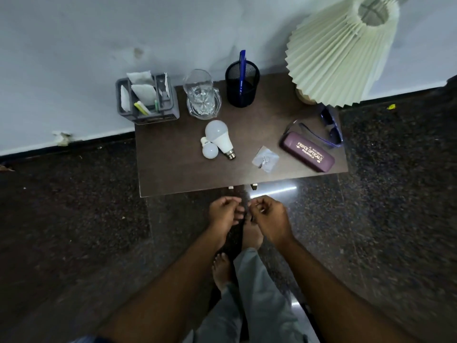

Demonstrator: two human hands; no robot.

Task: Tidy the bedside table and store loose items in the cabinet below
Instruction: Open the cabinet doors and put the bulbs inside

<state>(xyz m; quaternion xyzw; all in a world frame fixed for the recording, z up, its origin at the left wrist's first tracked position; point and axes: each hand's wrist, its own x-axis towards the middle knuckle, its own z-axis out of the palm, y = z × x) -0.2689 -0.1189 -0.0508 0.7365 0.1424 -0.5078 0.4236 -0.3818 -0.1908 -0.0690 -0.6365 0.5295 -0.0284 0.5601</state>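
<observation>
The dark brown bedside table carries two white bulbs, a large one and a small one. Further right lie a crumpled foil wrapper, a maroon spectacle case and blue-framed sunglasses. Two small cabinet handles peek out under the front edge. My left hand and my right hand hover below that edge, fingers curled, either side of a dark vertical seam. Something small glints at my right fingertips; I cannot make out what it is.
Along the back stand a grey organiser with papers and markers, a glass on a glass dish, a black mesh pen cup with a blue pen, and a pleated lamp. Dark speckled floor surrounds the table; my bare feet are below.
</observation>
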